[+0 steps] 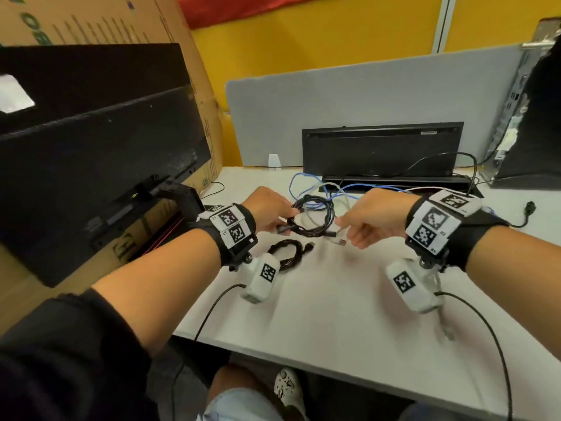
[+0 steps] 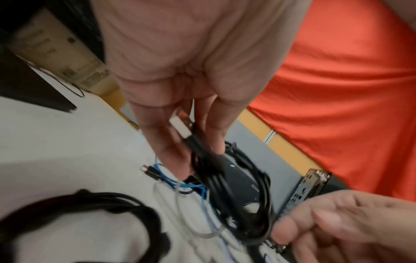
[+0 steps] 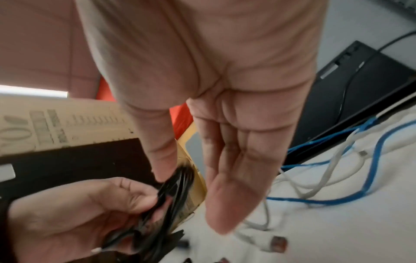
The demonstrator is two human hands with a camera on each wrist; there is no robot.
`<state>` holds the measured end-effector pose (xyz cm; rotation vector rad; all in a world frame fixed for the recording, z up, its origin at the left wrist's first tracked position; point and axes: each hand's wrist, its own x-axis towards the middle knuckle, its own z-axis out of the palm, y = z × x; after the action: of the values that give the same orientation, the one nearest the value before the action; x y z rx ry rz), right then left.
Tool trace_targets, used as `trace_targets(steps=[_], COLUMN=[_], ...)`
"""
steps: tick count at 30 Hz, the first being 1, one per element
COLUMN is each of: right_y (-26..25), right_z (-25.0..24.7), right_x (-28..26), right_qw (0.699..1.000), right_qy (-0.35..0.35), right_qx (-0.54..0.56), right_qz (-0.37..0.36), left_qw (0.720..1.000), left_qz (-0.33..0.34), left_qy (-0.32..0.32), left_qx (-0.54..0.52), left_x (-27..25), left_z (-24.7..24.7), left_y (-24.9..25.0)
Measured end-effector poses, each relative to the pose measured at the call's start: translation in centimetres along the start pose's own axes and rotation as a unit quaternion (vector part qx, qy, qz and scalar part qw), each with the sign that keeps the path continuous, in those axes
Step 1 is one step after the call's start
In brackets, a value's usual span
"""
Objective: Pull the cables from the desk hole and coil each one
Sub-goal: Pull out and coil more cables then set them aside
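Observation:
My left hand [image 1: 290, 214] pinches a black cable coil [image 1: 314, 218] beside its USB plug [image 2: 180, 124] and holds it just above the white desk [image 1: 334, 299]. My right hand [image 1: 346, 229] is at the coil's right side with straight fingers [image 3: 225, 195]; its thumb [image 3: 162, 160] touches the black loops [image 3: 175, 186]. A second black coil [image 1: 287, 252] lies on the desk under my left wrist. Loose blue cables [image 1: 306, 180] and white cables [image 1: 335, 238] trail from the back of the desk; the hole itself is hidden.
A black monitor [image 1: 91, 147] and cardboard boxes [image 1: 91, 19] stand close on the left. A black upright panel [image 1: 382, 147] sits against the grey divider [image 1: 364, 92], and a computer tower [image 1: 528, 117] is at the far right. Wrist-camera leads [image 1: 485, 323] hang over the front edge.

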<state>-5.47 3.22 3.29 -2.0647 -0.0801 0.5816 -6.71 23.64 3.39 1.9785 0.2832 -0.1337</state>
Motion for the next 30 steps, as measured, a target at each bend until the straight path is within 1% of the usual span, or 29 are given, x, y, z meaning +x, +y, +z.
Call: trace_targets(steps=[1, 3, 6, 8, 11, 15, 18, 21, 22, 24, 26, 28, 30], right_y=[0.3, 0.8, 1.5, 1.9, 2.7, 4.4, 5.8, 7.1, 7.3, 7.7, 8.0, 8.3, 9.1], right_z=[-0.1, -0.4, -1.5, -2.4, -3.9, -6.2, -7.9, -9.2, -9.5, -10.0, -10.4, -11.1, -11.8], right_x=[0.0, -0.2, -0.3, -0.4, -0.4, -0.2, -0.2, -0.2, -0.2, -0.4, -0.7, -0.9, -1.1], right_qw=[0.999, 0.996, 0.989, 0.985, 0.978, 0.970, 0.960, 0.944, 0.933, 0.905, 0.892, 0.891, 0.909], right_qy=[-0.002, 0.002, 0.021, 0.037, 0.062, 0.090, 0.110, 0.147, 0.159, 0.175, 0.183, 0.189, 0.176], right_qx=[-0.032, -0.089, -0.139, -0.159, -0.184, -0.209, -0.234, -0.264, -0.293, -0.366, -0.396, -0.395, -0.350], right_qz=[0.008, 0.025, 0.045, 0.058, 0.072, 0.088, 0.110, 0.133, 0.134, 0.127, 0.119, 0.119, 0.139], left_qw=[0.997, 0.982, 0.963, 0.952, 0.943, 0.943, 0.943, 0.933, 0.931, 0.924, 0.912, 0.899, 0.895], left_qz=[-0.007, -0.007, -0.017, -0.016, -0.010, 0.000, 0.043, 0.123, 0.155, 0.212, 0.247, 0.273, 0.284], left_qy=[0.003, 0.000, -0.011, -0.017, -0.016, -0.014, 0.004, 0.016, 0.008, -0.030, -0.078, -0.105, -0.110], left_qx=[0.071, 0.189, 0.267, 0.305, 0.333, 0.332, 0.331, 0.337, 0.330, 0.318, 0.319, 0.327, 0.326], left_x=[0.1, 0.1, 0.2, 0.3, 0.6, 1.1, 1.5, 1.9, 1.9, 1.7, 1.3, 1.2, 1.4], left_z=[-0.1, -0.1, 0.6, 1.0, 1.4, 2.2, 3.2, 5.0, 5.9, 7.9, 10.2, 12.5, 14.6], left_y=[-0.5, -1.5, -2.4, -2.6, -2.8, -2.5, -1.3, 0.2, 0.7, 1.6, 2.3, 2.9, 3.6])
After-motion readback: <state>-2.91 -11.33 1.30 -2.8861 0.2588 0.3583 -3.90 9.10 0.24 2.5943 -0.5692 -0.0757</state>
